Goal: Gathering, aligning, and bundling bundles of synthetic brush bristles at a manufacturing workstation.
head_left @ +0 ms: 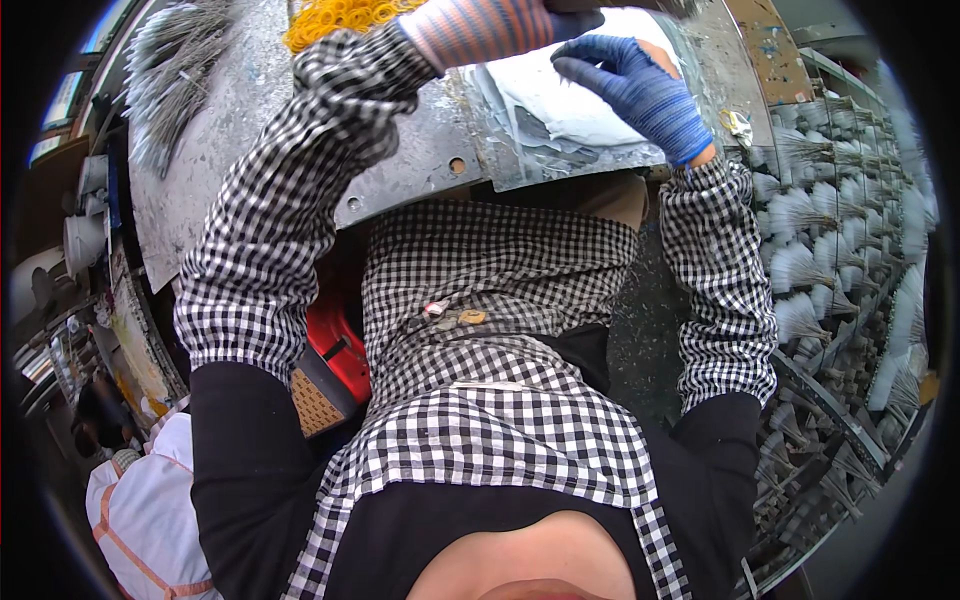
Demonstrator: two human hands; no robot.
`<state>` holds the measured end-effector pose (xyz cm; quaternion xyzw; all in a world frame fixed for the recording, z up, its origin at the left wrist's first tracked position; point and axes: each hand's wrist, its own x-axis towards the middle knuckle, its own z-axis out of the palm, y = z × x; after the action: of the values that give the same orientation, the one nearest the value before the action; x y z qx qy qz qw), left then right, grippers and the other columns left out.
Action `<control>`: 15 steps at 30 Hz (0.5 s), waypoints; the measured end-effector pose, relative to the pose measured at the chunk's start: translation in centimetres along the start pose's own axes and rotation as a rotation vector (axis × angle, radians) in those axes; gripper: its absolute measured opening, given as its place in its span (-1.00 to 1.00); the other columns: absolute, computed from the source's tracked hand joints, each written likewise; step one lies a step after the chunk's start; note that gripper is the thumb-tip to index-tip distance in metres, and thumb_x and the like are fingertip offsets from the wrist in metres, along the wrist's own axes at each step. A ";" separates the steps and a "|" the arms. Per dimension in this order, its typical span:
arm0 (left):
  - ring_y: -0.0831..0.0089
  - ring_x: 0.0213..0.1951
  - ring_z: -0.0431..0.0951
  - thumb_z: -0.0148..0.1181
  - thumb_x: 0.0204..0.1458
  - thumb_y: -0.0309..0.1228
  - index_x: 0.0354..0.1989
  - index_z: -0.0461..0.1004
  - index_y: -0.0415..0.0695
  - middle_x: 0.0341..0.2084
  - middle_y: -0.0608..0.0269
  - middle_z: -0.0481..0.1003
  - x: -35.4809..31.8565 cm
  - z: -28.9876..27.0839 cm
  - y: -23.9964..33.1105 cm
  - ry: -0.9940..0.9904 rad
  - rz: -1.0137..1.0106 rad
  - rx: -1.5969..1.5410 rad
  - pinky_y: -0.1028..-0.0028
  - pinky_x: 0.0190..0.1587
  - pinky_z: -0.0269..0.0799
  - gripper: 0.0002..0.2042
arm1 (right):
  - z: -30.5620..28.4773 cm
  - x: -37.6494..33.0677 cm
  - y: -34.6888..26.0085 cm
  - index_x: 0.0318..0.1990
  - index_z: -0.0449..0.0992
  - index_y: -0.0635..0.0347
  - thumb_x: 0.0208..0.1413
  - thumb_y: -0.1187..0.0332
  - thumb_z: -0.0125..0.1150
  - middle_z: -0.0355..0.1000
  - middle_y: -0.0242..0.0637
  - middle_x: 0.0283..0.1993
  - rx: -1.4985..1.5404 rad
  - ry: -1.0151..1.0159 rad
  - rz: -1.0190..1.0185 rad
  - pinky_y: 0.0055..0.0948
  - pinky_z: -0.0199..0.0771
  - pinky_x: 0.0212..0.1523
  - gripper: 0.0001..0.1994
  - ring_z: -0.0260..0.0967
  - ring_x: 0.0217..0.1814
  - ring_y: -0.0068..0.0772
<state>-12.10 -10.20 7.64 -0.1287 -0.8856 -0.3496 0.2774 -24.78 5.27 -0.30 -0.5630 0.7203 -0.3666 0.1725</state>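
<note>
Checkered apron [490, 435] nearest the viewer. Left hand [490, 27], striped-gloved, closed on a dark bristled bundle [668, 6] cut off by the upper edge; right hand [642, 98], blue-gloved, fingers loosely parted, above white paste [545, 98] on the tabletop [420, 150].

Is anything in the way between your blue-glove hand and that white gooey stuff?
Nothing that I can see. The right hand is over the white paste, with no object showing between them, though I can't tell if the glove touches it. The yellow bands lie off to the left, clear of that path.
</note>
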 end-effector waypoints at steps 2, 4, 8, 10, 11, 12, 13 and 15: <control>0.35 -0.18 0.59 0.30 0.00 -0.59 -0.03 0.53 -0.12 -0.23 0.11 0.60 0.4 0.7 -1.1 -0.033 0.017 0.027 0.40 -0.09 0.52 -0.68 | -0.7 0.1 0.8 0.00 0.69 0.13 0.24 0.13 0.35 0.66 -0.34 -0.12 -0.122 -0.062 0.060 -0.54 0.57 -0.05 -0.68 0.58 -0.12 -0.58; 0.32 -0.21 0.60 0.33 0.00 -0.56 -0.07 0.53 -0.12 -0.32 0.07 0.56 0.7 1.5 -1.6 -0.093 0.115 0.169 0.37 -0.15 0.53 -0.71 | 0.6 -0.1 3.4 0.07 0.65 0.09 0.26 0.12 0.33 0.64 -0.33 -0.04 -0.056 -0.108 0.105 -0.53 0.56 -0.03 -0.66 0.57 -0.05 -0.54; 0.33 -0.26 0.57 0.31 -0.03 -0.61 -0.20 0.52 -0.06 -0.32 0.15 0.52 1.2 2.3 -2.1 -0.145 0.235 0.367 0.41 -0.22 0.51 -0.77 | 2.5 0.4 9.4 0.16 0.56 0.09 0.29 0.06 0.27 0.63 -0.30 0.01 -0.340 -0.006 -0.145 -0.42 0.60 0.05 -0.58 0.58 0.01 -0.34; 0.35 -0.27 0.56 0.31 -0.05 -0.62 -0.22 0.52 -0.06 -0.31 0.17 0.51 1.1 2.4 -2.5 -0.149 0.254 0.400 0.42 -0.22 0.51 -0.77 | 3.4 0.6 10.0 0.17 0.56 0.08 0.30 0.06 0.26 0.62 -0.30 0.02 -0.338 -0.011 -0.133 -0.43 0.59 0.04 -0.59 0.58 0.01 -0.36; 0.36 -0.27 0.54 0.32 -0.07 -0.62 -0.24 0.51 -0.05 -0.29 0.20 0.51 1.0 2.5 -2.6 -0.152 0.276 0.437 0.43 -0.22 0.50 -0.76 | 4.0 0.4 10.2 0.17 0.55 0.08 0.30 0.06 0.25 0.62 -0.30 0.02 -0.336 -0.014 -0.127 -0.44 0.59 0.03 -0.59 0.58 0.01 -0.36; 0.36 -0.27 0.54 0.32 -0.07 -0.62 -0.24 0.51 -0.05 -0.29 0.20 0.51 0.8 2.8 -2.9 -0.153 0.271 0.437 0.43 -0.22 0.50 -0.76 | 4.1 0.3 10.8 0.17 0.55 0.07 0.31 0.06 0.24 0.62 -0.30 0.02 -0.334 -0.016 -0.124 -0.44 0.59 0.03 -0.59 0.57 0.01 -0.37; 0.36 -0.27 0.54 0.31 -0.06 -0.62 -0.24 0.51 -0.06 -0.30 0.20 0.50 0.6 3.2 -3.2 -0.141 0.243 0.334 0.43 -0.23 0.50 -0.77 | 4.3 0.1 11.4 0.17 0.55 0.06 0.31 0.06 0.24 0.61 -0.31 0.02 -0.332 -0.018 -0.120 -0.45 0.59 0.02 -0.60 0.57 0.01 -0.38; 0.36 -0.27 0.53 0.31 -0.06 -0.63 -0.24 0.51 -0.07 -0.30 0.20 0.49 0.4 3.6 -3.6 -0.129 0.212 0.229 0.44 -0.23 0.50 -0.77 | 4.8 0.1 12.4 0.18 0.55 0.05 0.32 0.06 0.22 0.61 -0.31 0.03 -0.330 -0.021 -0.112 -0.46 0.59 0.02 -0.60 0.57 0.01 -0.39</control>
<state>-15.40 -10.24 3.74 -0.2111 -0.9171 -0.2062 0.2681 -30.16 4.77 -12.44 -0.6265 0.7366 -0.2464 0.0644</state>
